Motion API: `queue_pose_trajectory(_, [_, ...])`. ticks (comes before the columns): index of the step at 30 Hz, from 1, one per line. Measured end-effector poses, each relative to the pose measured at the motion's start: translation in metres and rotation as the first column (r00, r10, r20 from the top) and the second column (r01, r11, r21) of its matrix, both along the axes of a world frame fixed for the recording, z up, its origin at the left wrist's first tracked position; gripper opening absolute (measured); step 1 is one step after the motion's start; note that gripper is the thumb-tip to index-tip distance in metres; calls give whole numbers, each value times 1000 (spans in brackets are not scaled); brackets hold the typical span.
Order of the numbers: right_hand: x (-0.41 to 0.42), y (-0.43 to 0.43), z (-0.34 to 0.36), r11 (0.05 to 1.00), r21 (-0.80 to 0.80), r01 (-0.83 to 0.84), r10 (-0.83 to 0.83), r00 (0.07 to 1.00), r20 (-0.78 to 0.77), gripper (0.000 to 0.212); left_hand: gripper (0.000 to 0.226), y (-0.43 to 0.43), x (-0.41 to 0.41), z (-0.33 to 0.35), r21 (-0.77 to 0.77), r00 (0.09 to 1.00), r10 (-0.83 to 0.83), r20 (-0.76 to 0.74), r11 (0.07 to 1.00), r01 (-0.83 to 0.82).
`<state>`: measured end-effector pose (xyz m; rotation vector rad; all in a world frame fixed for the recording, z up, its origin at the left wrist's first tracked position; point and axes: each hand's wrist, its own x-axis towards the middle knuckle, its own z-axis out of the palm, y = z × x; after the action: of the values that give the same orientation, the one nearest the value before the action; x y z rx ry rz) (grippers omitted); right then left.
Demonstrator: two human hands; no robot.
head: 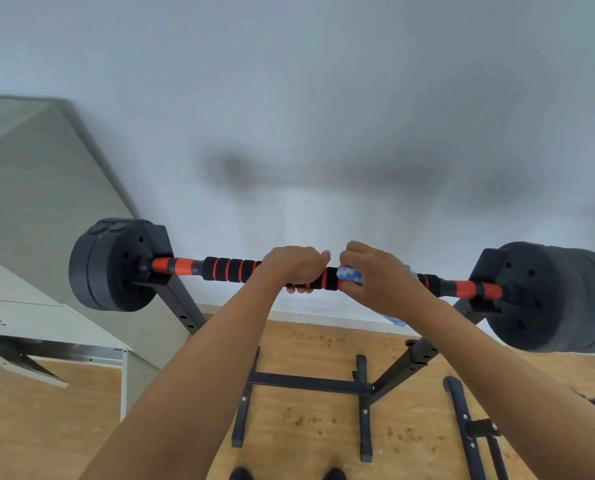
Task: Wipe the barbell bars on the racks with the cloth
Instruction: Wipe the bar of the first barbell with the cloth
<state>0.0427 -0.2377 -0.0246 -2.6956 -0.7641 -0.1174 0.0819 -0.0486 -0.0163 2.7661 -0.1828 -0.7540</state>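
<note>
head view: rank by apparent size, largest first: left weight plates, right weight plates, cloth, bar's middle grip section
1-2. left weight plates and right weight plates: look alike, and wide-angle edge distortion makes ranking unsure.
3. bar's middle grip section.
4. cloth, mostly hidden under the right hand.

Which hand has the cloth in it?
The right hand holds the blue and white cloth against the barbell bar. The left hand grips the bar bare, with no cloth under it.
</note>
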Motion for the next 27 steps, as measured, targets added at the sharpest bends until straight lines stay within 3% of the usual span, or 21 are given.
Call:
queue_pose_trajectory(2, [1, -1, 2, 1000, -15, 0, 0, 1000, 11, 9, 66, -3, 2, 3, -8, 1000, 7, 10, 1000, -7])
queue_pose_trajectory(3, [1, -1, 3, 1000, -22, 10, -10, 1000, 23, 9, 66, -5, 0, 2, 18, 996, 7, 88, 1000, -9])
queue_pose_trajectory(5, [2, 1, 4, 999, -21, 36, -35, 998, 50, 10, 46, -6, -9, -8, 202, 925, -127, 359, 978, 56])
queue_pose_trajectory(7, [1, 3, 2, 999, -17, 44, -42, 997, 72, 11, 23, -8, -31, -22, 357, 807, -272, 524, 930, 82])
queue_pose_trajectory(9, [-2, 2, -1, 999, -18, 28, -27, 996, 81, 11, 11, -6, -44, -35, 300, 735, -252, 630, 951, 68])
queue_pose_trajectory(10, [-3, 2, -1, 1000, -15, 14, -13, 997, 82, 11, 20, -4, -43, -39, 274, 721, -240, 650, 959, 73])
queue_pose_trajectory(12, [-3, 0, -1, 1000, -6, 4, -3, 998, 68, 9, 23, -3, -35, -33, 247, 764, -185, 618, 968, 35])
queue_pose_trajectory(16, [6, -1, 0, 999, 28, 33, -34, 999, 32, 6, 6, -11, -17, -19, 93, 885, -87, 457, 994, 49])
queue_pose_trajectory(19, [6, -2, 2, 999, 36, 21, -21, 1000, 11, 6, 22, -10, -5, -3, 4, 984, 81, 161, 997, -83])
queue_pose_trajectory(21, [2, -5, 5, 999, 45, -16, 16, 1000, -8, 5, 27, -10, 1, 4, -37, 991, 129, -28, 991, -130])
queue_pose_trajectory(23, [-1, -9, 7, 998, 51, -40, 42, 998, -41, 2, 32, -11, 3, 5, -44, 993, 113, -30, 992, -114])
queue_pose_trajectory(25, [1, -12, 7, 994, 102, -25, 34, 995, -89, 6, 36, -10, -3, -3, 14, 980, 63, 188, 998, -67])
queue_pose_trajectory(27, [8, -13, 9, 984, 172, 34, -3, 984, -178, 12, 26, -6, -18, -18, 191, 842, -103, 530, 982, 0])
